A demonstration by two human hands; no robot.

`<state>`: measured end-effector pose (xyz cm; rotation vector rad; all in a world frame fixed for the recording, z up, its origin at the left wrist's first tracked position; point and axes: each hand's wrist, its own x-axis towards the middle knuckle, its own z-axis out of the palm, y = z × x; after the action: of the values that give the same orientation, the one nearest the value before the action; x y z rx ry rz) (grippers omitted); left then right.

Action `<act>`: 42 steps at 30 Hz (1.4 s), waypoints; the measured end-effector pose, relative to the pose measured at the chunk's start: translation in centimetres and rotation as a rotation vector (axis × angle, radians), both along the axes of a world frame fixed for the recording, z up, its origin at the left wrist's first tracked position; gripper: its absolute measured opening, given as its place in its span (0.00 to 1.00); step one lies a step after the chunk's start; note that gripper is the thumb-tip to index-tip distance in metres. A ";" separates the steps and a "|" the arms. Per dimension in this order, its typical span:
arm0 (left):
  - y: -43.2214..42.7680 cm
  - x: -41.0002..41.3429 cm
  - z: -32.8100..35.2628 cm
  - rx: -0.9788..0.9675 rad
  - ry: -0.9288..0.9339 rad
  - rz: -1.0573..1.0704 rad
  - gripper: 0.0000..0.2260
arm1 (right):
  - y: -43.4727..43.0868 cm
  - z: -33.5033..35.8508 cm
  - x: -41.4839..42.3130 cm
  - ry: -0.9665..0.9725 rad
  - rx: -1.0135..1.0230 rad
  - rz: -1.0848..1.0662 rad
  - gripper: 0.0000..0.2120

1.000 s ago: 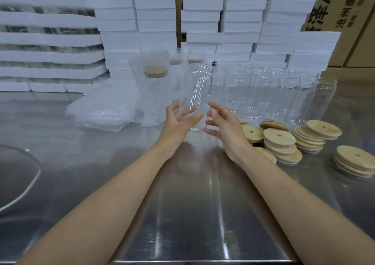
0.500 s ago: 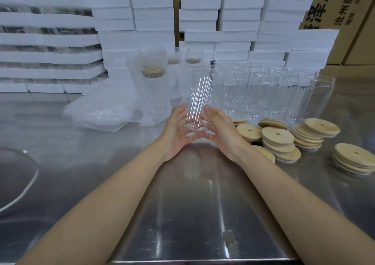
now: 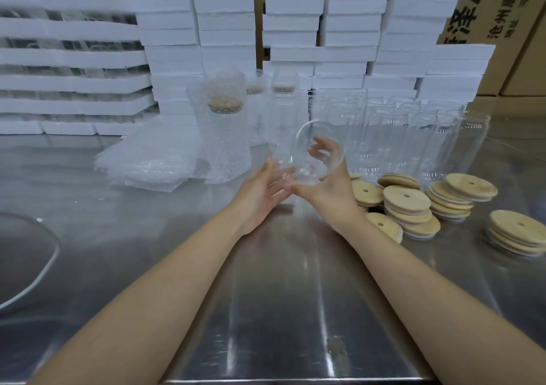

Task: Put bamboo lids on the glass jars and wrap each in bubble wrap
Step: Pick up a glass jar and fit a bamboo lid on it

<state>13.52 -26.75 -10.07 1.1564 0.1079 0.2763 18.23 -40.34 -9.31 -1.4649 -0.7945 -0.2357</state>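
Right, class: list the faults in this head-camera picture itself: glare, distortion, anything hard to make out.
Head view: bright glare streaks run down the steel table; the glass jar in the right hand shows mainly as rim highlights, its walls hard to separate from the empty jars behind; wide-angle distortion bows the foam stacks at the left edge.

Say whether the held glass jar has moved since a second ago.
Yes: the glass jar tipped from upright, mouth toward camera, and sank lower against the wrapped jar.
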 end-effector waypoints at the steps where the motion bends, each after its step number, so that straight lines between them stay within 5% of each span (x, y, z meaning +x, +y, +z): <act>1: 0.1 0.1 0.0 0.007 -0.004 -0.004 0.15 | 0.0 0.0 0.1 -0.099 -0.019 -0.045 0.37; 5: 0.2 0.7 0.5 -0.028 0.037 0.027 0.13 | 0.5 -0.5 0.6 -0.396 -0.092 -0.221 0.32; 12: 0.4 -0.1 0.2 0.010 -0.028 0.010 0.21 | 0.7 -0.3 0.4 -0.355 -0.106 -0.224 0.34; 15: 0.1 -0.3 0.6 0.078 -0.011 0.060 0.13 | 0.4 0.0 -0.3 -0.174 -0.025 -0.086 0.37; 22: -0.1 -0.6 1.4 -0.035 -0.005 0.125 0.26 | 0.2 1.3 -1.1 0.479 0.257 0.312 0.34; 26: -0.4 -0.7 1.2 0.011 0.015 0.107 0.26 | 0.1 1.4 -1.3 0.850 0.295 0.779 0.34; 30: -0.7 -0.9 1.6 -0.005 0.044 0.097 0.23 | 0.0 1.4 -1.0 1.025 0.482 0.967 0.38; 34: -0.7 -1.0 1.6 0.038 0.056 0.053 0.18 | -0.4 1.4 -0.6 1.070 0.518 0.979 0.38; 37: -0.9 -1.1 1.8 0.049 0.056 0.055 0.24 | -0.4 1.4 -0.5 1.042 0.492 0.924 0.35; 40: -1.0 -1.2 1.8 0.095 0.021 0.084 0.25 | -0.2 1.5 -0.5 0.872 0.360 0.747 0.33; 42: -0.7 -1.1 1.8 0.107 -0.018 0.120 0.25 | 0.0 1.2 -0.3 0.738 0.252 0.569 0.41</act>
<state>12.40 -27.50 -8.28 1.2552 0.1480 0.4028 17.93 -40.35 -8.10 -0.9254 -0.5117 0.5904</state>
